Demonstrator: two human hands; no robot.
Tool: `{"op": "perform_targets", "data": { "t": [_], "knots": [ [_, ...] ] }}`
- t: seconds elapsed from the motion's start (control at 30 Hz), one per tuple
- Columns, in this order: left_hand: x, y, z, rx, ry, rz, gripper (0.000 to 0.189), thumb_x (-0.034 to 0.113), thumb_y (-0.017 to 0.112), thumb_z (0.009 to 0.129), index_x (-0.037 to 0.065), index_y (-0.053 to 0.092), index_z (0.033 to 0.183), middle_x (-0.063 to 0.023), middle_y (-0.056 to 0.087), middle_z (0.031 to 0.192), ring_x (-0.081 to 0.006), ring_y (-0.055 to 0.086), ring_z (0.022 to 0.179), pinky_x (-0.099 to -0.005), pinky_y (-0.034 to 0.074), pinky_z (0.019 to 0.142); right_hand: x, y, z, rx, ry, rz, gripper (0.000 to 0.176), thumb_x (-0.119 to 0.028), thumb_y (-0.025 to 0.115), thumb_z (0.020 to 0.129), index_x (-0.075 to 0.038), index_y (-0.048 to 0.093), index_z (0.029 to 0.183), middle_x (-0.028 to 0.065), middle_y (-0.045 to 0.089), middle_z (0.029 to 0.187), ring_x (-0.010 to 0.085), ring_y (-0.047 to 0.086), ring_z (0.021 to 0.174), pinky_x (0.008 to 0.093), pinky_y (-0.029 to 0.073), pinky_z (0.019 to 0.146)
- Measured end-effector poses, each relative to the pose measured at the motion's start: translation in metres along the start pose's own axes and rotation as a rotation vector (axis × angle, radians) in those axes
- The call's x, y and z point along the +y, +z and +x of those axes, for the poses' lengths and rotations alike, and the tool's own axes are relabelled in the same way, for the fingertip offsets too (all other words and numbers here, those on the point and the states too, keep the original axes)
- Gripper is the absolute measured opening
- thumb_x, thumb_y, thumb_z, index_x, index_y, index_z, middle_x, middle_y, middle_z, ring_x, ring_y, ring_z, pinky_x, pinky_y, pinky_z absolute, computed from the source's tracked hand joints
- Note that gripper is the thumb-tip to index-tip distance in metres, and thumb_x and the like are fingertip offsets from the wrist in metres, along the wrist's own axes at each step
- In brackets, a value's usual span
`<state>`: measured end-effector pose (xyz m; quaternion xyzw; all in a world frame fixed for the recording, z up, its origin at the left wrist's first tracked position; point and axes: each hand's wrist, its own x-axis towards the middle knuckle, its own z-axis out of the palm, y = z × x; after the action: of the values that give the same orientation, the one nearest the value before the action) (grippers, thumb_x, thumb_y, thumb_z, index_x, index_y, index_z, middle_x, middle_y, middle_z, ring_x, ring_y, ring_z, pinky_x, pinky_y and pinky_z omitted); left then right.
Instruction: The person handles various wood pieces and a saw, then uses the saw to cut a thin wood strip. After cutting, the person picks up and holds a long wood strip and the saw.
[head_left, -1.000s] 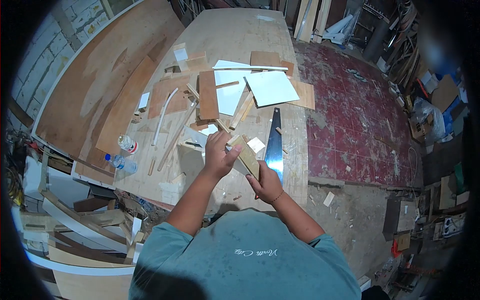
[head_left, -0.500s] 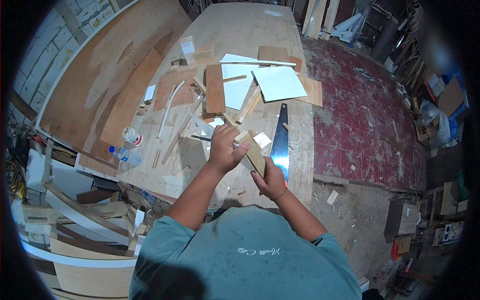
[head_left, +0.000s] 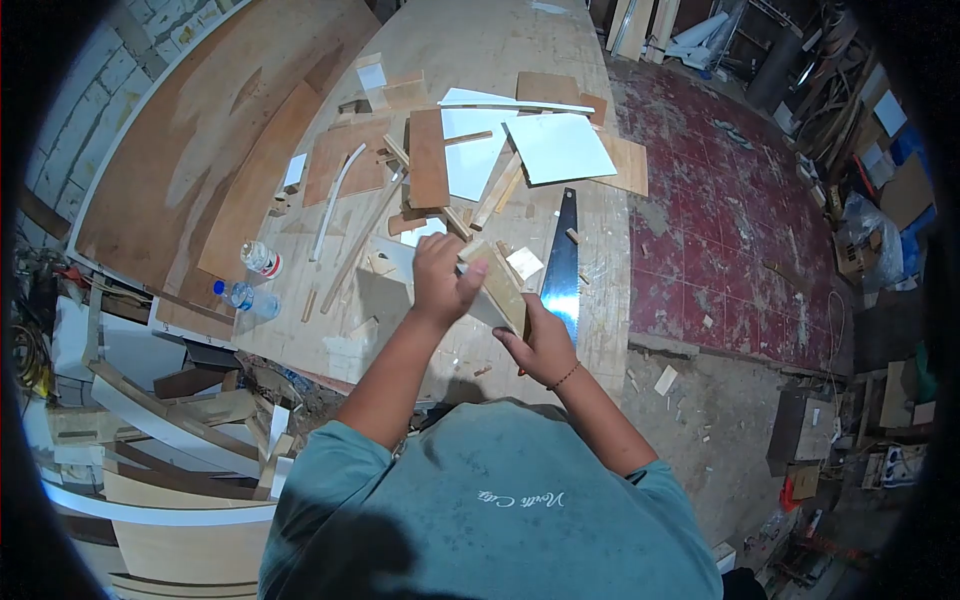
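Observation:
Both hands hold a wooden piece [head_left: 498, 283] over the near part of the workbench. A yellowish wood strip shows along its upper side, and a pale flat face lies below. My left hand [head_left: 442, 282] is closed round its far end, thumb pressing on the wood. At the near end, my right hand [head_left: 541, 343] grips it between thumb and fingers. A pale, flat strip [head_left: 393, 257] sticks out left of my left hand; whether it belongs to the held piece I cannot tell. Just right of the hands lies a handsaw [head_left: 563, 265], its blade shining. A small white offcut [head_left: 524, 263] sits beside the wood.
White panels [head_left: 560, 150], a brown board [head_left: 428, 160] and several wood strips lie farther back on the workbench [head_left: 460, 45]. Two plastic bottles [head_left: 262, 260] stand at its left edge. A large curved panel [head_left: 170, 150] leans left; red tiled floor [head_left: 720, 220] lies right.
The held piece has turned in my hands, showing more of its pale face. My left hand has shifted slightly left, my right slightly right. The dark thin item beside my left hand no longer shows.

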<state>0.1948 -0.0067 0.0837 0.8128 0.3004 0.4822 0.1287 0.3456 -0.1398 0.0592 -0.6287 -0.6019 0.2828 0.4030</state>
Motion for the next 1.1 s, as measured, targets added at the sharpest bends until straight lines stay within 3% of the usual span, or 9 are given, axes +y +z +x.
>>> {"op": "perform_targets", "data": {
  "t": [0.2,0.37,0.47,0.53,0.63,0.73,1.0,1.07,1.1],
  "knots": [
    [-0.048,0.007,-0.003,0.152,-0.033,-0.031,0.059,0.061,0.054,0.085,0.003,0.048,0.071,-0.0125,0.048,0.065,-0.0332,0.049,0.067,-0.0409,0.037,0.069,0.014,0.028,0.020,-0.028,0.079,-0.083,0.047,-0.033,0.071,0.083,-0.002,0.050,0.112,0.0235,0.065,0.083,0.0429,0.064,0.076,0.0461,0.051,0.065],
    [-0.084,-0.002,-0.024,0.380,-0.035,0.145,0.069,0.066,0.047,0.088,0.001,0.051,0.108,-0.0175,0.051,0.109,-0.0294,0.051,0.099,-0.0421,0.040,0.089,0.025,0.043,0.020,0.144,-0.074,0.041,0.045,-0.030,0.072,0.081,-0.001,0.053,0.110,0.0224,0.066,0.085,0.0403,0.065,0.078,0.0435,0.052,0.066],
    [-0.113,-0.004,-0.065,0.494,-1.283,-0.467,0.078,0.064,0.047,0.089,0.003,0.042,0.137,-0.0177,0.045,0.134,-0.0325,0.044,0.125,-0.0483,0.034,0.105,0.027,0.032,0.004,0.034,-0.143,-0.050,0.038,-0.026,0.073,0.079,-0.001,0.058,0.103,0.0201,0.066,0.086,0.0382,0.065,0.075,0.0413,0.052,0.065],
    [-0.076,-0.052,-0.057,0.151,-1.592,-1.319,0.072,0.056,0.054,0.088,0.006,0.043,0.138,-0.0178,0.051,0.135,-0.0309,0.048,0.125,-0.0448,0.038,0.104,0.035,0.033,-0.008,-0.020,-0.140,-0.081,0.035,-0.025,0.073,0.077,-0.002,0.060,0.100,0.0168,0.066,0.085,0.0363,0.064,0.074,0.0401,0.052,0.066],
    [-0.117,-0.057,-0.106,-0.006,-1.666,-1.517,0.063,0.041,0.057,0.089,0.000,0.044,0.135,-0.0189,0.056,0.128,-0.0320,0.056,0.117,-0.0461,0.043,0.101,0.016,0.025,-0.017,-0.327,-0.289,-0.403,0.046,-0.035,0.076,0.074,-0.005,0.063,0.107,0.0140,0.066,0.089,0.0342,0.065,0.080,0.0394,0.051,0.071],
    [-0.141,-0.058,-0.142,-0.185,-1.655,-1.259,0.060,0.030,0.058,0.087,-0.007,0.044,0.132,-0.0220,0.058,0.124,-0.0361,0.059,0.112,-0.0491,0.045,0.101,0.011,0.016,-0.020,-0.325,-0.279,-0.186,0.050,-0.038,0.077,0.073,-0.005,0.062,0.108,0.0147,0.066,0.093,0.0334,0.064,0.084,0.0397,0.051,0.071],
    [-0.204,0.004,-0.226,0.268,-1.653,-1.393,0.049,0.027,0.049,0.099,0.000,0.040,0.138,-0.0193,0.051,0.135,-0.0364,0.050,0.125,-0.0504,0.036,0.109,0.045,0.060,-0.012,0.060,0.109,0.109,0.043,-0.029,0.064,0.085,-0.001,0.053,0.114,0.0208,0.063,0.090,0.0360,0.063,0.082,0.0403,0.050,0.072],
    [-0.232,0.031,-0.259,0.409,-1.785,-1.379,0.046,0.012,0.055,0.094,0.001,0.040,0.136,-0.0173,0.056,0.125,-0.0348,0.055,0.116,-0.0474,0.045,0.100,0.035,0.072,0.002,0.081,0.047,0.136,0.039,-0.026,0.058,0.090,0.000,0.049,0.118,0.0204,0.062,0.095,0.0316,0.062,0.086,0.0381,0.048,0.075],
    [-0.253,0.049,-0.287,0.440,-1.605,-1.241,0.054,0.012,0.058,0.092,0.001,0.034,0.140,-0.0170,0.053,0.127,-0.0325,0.056,0.113,-0.0459,0.049,0.095,0.032,0.081,0.008,0.181,0.002,0.214,0.039,-0.026,0.056,0.092,0.001,0.047,0.119,0.0181,0.059,0.097,0.0278,0.059,0.087,0.0366,0.047,0.077]
  ]
}}
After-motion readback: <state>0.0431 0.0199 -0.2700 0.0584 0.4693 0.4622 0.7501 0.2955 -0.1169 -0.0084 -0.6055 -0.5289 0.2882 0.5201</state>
